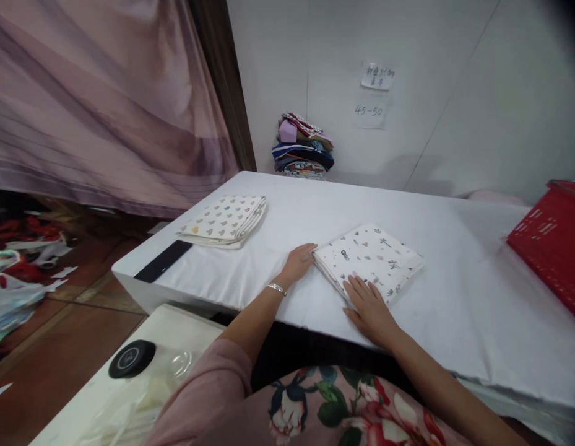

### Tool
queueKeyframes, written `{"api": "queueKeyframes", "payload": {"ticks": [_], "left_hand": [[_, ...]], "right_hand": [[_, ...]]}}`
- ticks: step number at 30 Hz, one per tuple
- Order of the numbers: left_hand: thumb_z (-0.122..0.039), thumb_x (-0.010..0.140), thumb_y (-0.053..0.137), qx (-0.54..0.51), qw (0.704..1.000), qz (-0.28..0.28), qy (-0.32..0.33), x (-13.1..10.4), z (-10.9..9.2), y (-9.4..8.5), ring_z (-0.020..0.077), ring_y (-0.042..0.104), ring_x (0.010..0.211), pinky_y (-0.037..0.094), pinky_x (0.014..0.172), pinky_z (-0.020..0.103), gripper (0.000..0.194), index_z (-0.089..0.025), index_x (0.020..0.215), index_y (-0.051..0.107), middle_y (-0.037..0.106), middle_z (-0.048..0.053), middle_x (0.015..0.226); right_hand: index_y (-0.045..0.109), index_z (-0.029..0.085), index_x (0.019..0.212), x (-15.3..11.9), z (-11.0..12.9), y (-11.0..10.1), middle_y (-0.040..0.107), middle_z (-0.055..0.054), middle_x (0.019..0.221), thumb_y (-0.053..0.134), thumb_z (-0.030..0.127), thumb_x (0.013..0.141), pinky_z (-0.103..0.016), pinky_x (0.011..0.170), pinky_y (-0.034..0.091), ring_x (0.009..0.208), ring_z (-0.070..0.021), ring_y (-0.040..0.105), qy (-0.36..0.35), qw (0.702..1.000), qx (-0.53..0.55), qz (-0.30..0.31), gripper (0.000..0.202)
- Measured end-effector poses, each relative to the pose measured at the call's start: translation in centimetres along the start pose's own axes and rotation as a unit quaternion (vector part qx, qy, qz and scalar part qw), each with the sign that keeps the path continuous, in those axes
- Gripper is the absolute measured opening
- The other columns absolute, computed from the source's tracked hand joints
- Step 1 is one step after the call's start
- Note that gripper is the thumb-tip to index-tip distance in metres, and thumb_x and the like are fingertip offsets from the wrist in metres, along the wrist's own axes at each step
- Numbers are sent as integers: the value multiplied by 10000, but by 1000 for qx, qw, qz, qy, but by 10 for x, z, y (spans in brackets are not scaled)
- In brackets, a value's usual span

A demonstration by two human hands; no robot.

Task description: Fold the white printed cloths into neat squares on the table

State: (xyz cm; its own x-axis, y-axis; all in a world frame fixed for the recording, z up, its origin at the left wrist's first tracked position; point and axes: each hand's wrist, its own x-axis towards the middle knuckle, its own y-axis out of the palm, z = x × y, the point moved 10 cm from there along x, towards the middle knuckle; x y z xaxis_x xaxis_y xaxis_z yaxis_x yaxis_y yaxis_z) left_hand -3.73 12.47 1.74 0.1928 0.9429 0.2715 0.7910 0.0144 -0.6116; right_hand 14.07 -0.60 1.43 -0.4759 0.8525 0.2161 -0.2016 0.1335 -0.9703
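A folded white cloth with small plant prints point(368, 254) lies on the white-covered table point(431, 217), one corner pointing left. My left hand point(300, 260) is at that left corner, its fingers closed around the corner's edge. Flat on the near side of the same cloth rests my right hand point(368, 308), fingers spread. Further left, a second folded cloth with a grey pattern point(226, 218) lies on the table, touched by neither hand.
A black phone-like slab point(163, 261) lies at the table's left edge. Folded fabrics point(303, 145) are stacked against the wall. A red basket point(551, 244) stands at the right. A round black object point(132, 359) sits on a lower white surface point(185, 322).
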Motion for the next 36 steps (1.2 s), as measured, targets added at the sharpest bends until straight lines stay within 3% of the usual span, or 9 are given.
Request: {"api": "queueKeyframes", "payload": {"ticks": [3,5,8,11,18,23,29,33,36], "left_hand": [[-136,813,544,15,999,13,44,-3,-10,1,167,454,1256,353,1093,369,434,-275,1222,590,510,9,1366],[-124,823,525,32,997,25,72,-3,-17,3,173,471,1231,368,1081,382,409,-267,1198,607,539,18,1333],[-109,830,504,35,994,30,98,-2,-22,5,174,518,1159,403,1048,389,370,-252,1144,638,618,28,1219],[-86,824,482,26,994,25,104,-1,-22,6,170,531,1135,416,1038,389,381,-241,1133,640,637,30,1176],[-49,791,465,51,992,33,111,-7,-31,2,175,456,1242,380,1079,396,464,-244,1187,608,530,31,1336],[-73,807,469,54,987,39,145,-8,-34,3,187,509,1169,414,1037,407,373,-229,1081,669,602,50,1242],[-133,805,517,36,995,31,92,-3,-28,3,183,544,1118,422,1015,379,281,-235,991,701,645,22,1173],[-344,824,588,36,999,-2,16,2,-30,1,185,575,1033,439,949,331,159,-230,844,697,673,16,1061],[-332,800,610,57,997,-7,-55,4,-27,5,177,590,934,456,843,302,117,-221,812,644,661,13,976]], "right_hand": [[405,191,1400,3,-6,-1,354,-121,1477,435,346,875,-512,1069,277,1373,-275,285,11,998,38,42,548],[496,202,1331,11,-10,-8,443,-115,1421,421,376,887,-488,1043,327,1334,-269,358,22,996,69,50,483],[633,206,1153,28,-12,-27,602,-103,1245,410,375,901,-429,970,410,1181,-260,516,42,994,99,10,377],[655,212,1083,44,-10,-40,651,-89,1107,428,365,901,-394,881,454,1022,-252,576,61,993,92,-35,329],[604,205,1057,56,0,-23,603,-92,985,452,352,908,-330,745,442,924,-239,543,72,997,20,-4,259],[604,204,1059,54,4,-19,582,-86,969,432,317,923,-311,736,428,906,-223,529,59,998,3,-8,246],[595,207,1142,50,7,-19,571,-81,967,445,266,917,-295,728,412,882,-204,513,61,998,3,-21,277],[597,239,1175,52,10,-16,560,-77,947,455,258,912,-286,692,393,859,-199,502,58,998,-2,-2,300],[591,240,1207,54,12,-15,560,-85,958,443,268,920,-293,703,391,849,-199,497,53,999,-10,6,324]]}}
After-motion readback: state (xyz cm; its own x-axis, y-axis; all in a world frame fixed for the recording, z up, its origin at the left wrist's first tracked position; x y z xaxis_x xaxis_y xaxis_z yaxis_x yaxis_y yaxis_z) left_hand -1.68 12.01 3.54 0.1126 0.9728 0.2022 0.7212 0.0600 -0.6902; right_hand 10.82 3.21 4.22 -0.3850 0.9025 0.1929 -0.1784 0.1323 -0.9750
